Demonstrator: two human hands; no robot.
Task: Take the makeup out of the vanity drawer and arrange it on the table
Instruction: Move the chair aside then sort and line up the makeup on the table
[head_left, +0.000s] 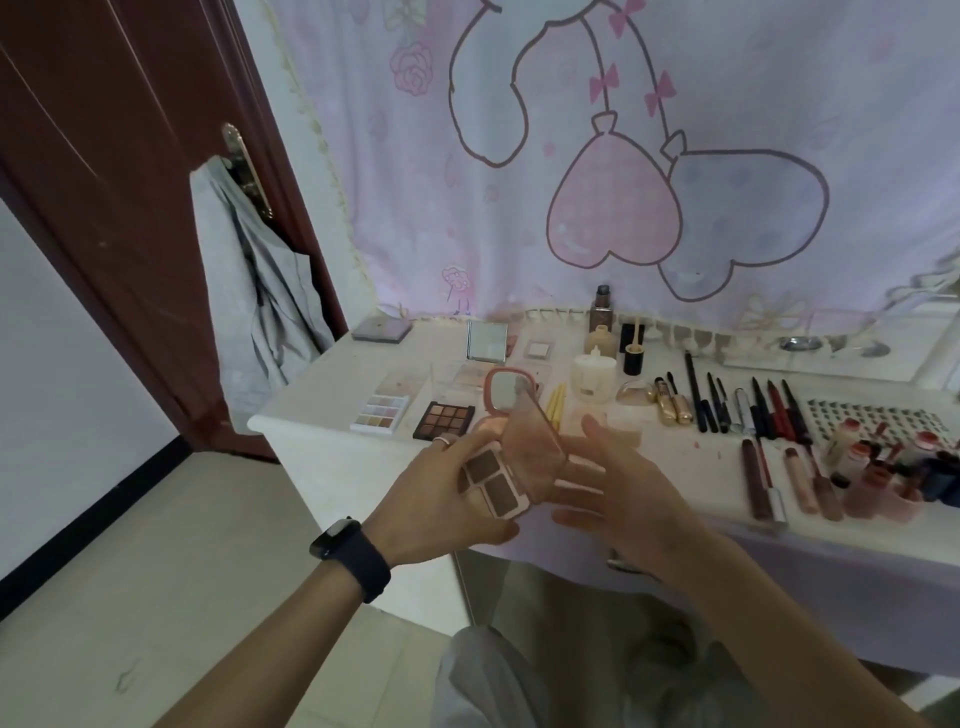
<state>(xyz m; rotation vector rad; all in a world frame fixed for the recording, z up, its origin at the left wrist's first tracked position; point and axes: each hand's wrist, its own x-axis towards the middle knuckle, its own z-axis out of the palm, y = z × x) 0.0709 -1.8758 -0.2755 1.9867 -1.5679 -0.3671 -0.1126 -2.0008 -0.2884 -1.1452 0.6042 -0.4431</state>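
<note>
A grey-clad knee (519, 675) and 2 bare forearms fill the near edge, both arms cut off by the bottom of the frame. The left wrist wears a dark watch (350, 558).

The left hand (441, 488) grips an open pink eyeshadow palette (493, 486), its fingers curled under the case and the thumb at the near corner. The palette is held in the air just above the near edge of the bench (311, 400), its mirrored lid (511, 395) standing up on the far side. A clear inner flap (535, 441) tilts up from the case and blurs whatever lies behind it.

The right hand (613, 483) is just right of the palette with its fingers straight and spread wide. Whether they touch the flap cannot be told.

On the bench, a brown 9-pan palette (444, 420) and a pastel palette (382, 413) lie to the left. Bare room remains around them and along the left edge. A row of pencils (727, 400) and a cluster of lip tubes (795, 478) crowd the right, the farthest ones cut off by the frame. A pink curtain (623, 156) hides the wall behind, and its fringe overlaps the far edge.
</note>
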